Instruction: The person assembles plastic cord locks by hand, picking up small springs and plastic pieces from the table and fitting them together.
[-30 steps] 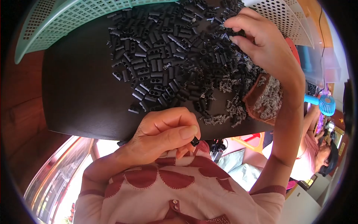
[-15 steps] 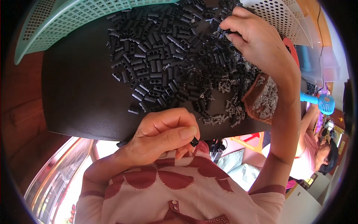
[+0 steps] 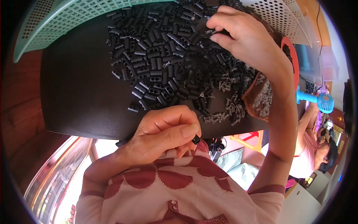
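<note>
My left hand [image 3: 167, 132] is closed near the table's front edge, with a small black plastic piece [image 3: 196, 139] pinched between thumb and fingers. Most of that piece is hidden. Farther away, my right hand [image 3: 246, 35] hovers over the right part of the pile, its thumb and forefinger apart. Small metal springs [image 3: 225, 85] lie under and around it, mixed with black parts. To the left spreads a heap of short black plastic pieces with two holes [image 3: 156, 79]. A brown-rimmed container [image 3: 249, 106] full of springs sits beneath my right forearm.
A green plastic basket [image 3: 85, 23] lines the far left edge of the dark table [image 3: 78, 93]. At the far right stands a white perforated basket [image 3: 278, 18], with a red container [image 3: 292, 56] beside it. A blue fan [image 3: 325, 103] and another person [image 3: 307, 149] are at right.
My right hand has moved slightly left over the pile, and its thumb and forefinger have parted. My left hand stays almost still with the black piece.
</note>
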### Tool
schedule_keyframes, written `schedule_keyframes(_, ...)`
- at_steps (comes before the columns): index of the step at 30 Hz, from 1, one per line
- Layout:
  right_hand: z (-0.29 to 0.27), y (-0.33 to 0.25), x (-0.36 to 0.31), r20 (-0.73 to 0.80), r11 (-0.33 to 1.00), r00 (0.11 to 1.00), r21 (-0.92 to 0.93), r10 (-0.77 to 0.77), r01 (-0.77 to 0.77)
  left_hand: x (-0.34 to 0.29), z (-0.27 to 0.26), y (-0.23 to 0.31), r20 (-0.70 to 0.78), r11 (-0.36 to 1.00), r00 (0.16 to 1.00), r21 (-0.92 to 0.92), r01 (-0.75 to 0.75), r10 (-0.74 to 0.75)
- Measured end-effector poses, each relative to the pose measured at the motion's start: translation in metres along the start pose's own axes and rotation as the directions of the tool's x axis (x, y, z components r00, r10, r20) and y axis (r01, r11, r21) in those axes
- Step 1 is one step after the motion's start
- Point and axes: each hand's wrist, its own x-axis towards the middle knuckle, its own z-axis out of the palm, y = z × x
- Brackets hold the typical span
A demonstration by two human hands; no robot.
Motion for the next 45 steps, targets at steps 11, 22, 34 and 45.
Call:
schedule_keyframes(11, -0.022, -0.02, 0.003, 0.124, 0.978, 0.972, 0.045, 0.199, -0.206, 0.001, 0.002, 0.0, -0.02, 1.0, 1.0, -0.007, -0.009, 0.009)
schedule_keyframes(22, -0.018, -0.026, 0.007, 0.209, 0.975, 0.953, -0.082, 0.22, -0.207, 0.001, 0.008, 0.0, -0.12, 0.999, 0.992, -0.003, -0.038, 0.037)
schedule_keyframes(34, -0.009, -0.04, -0.041, -0.032, 0.823, 0.93, 0.478, 0.365, -0.306, 0.002, 0.014, -0.003, -0.189, 0.989, 0.979, -0.102, -0.102, 0.082)
schedule_keyframes(45, 0.011, -0.11, -0.089, -0.171, 0.602, 0.913, 0.793, 0.37, -0.096, -0.003, 0.014, -0.012, -0.198, 0.986, 0.969, -0.058, -0.159, 0.145)
